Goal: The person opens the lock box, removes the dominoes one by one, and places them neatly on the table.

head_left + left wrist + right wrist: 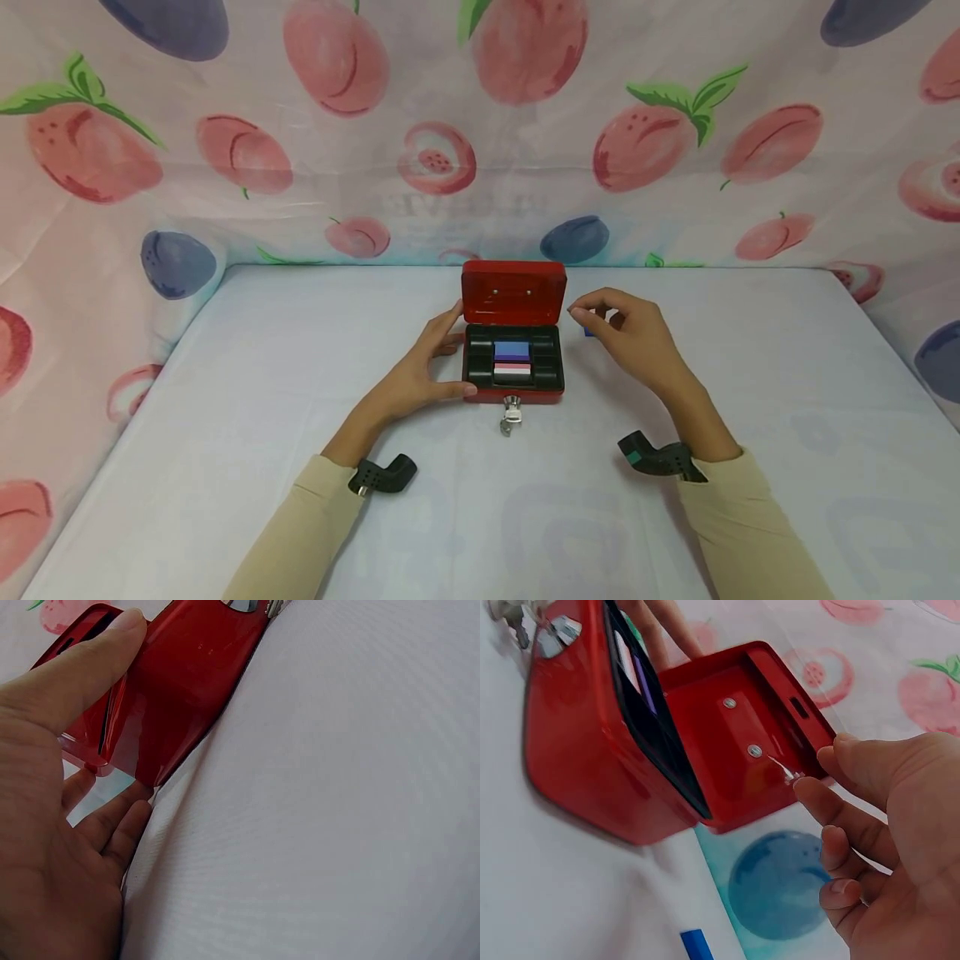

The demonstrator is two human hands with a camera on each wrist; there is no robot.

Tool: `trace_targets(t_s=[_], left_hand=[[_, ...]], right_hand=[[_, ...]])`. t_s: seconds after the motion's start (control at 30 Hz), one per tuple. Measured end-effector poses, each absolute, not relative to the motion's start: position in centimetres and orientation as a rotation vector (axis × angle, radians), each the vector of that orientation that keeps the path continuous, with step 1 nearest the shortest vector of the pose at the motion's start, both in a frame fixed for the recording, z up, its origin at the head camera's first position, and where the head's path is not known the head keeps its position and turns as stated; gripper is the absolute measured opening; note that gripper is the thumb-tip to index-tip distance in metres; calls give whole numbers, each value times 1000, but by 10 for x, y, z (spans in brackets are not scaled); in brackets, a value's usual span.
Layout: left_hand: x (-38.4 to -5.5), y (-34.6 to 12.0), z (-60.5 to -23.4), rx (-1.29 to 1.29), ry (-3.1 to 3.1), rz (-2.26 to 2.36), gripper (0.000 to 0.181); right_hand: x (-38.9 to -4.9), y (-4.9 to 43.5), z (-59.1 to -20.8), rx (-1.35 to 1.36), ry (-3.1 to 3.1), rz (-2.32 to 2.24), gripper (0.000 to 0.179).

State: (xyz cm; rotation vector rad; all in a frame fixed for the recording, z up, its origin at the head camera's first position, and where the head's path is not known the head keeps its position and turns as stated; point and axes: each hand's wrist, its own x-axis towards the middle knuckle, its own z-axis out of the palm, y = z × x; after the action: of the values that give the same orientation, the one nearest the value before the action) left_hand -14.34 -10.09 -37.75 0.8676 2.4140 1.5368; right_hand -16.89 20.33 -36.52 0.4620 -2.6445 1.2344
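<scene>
A red cash box (513,398) stands with its lid (513,292) raised and a black compartment tray (549,379) inside. In the tray's middle lie a blue-and-purple block (512,350) and a pink-and-white block (512,369). My left hand (408,379) holds the box's left side, thumb at the front corner and fingers towards the back. Beside the lid's right edge is my right hand (630,333), thumb and forefinger apart, the other fingers loosely bent. Whether its fingertips touch the lid is unclear in the right wrist view. Keys (510,417) hang from the front lock.
A small blue object (696,943) lies on the white-covered table (300,333) right of the box, partly hidden by the right hand in the head view. Behind the table hangs a fruit-patterned cloth (525,167).
</scene>
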Motion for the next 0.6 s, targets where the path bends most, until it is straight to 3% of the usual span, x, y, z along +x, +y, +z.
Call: trace_targets(t_s=[0.3, 0.6], left_hand=[[-154, -103, -395, 908, 2425, 1536, 101], [-146, -101, -377, 917, 2401, 1545, 99]], right_hand=[[-155, 178, -353, 565, -2683, 1271, 23], [-153, 163, -362, 620, -2728, 1337, 26]])
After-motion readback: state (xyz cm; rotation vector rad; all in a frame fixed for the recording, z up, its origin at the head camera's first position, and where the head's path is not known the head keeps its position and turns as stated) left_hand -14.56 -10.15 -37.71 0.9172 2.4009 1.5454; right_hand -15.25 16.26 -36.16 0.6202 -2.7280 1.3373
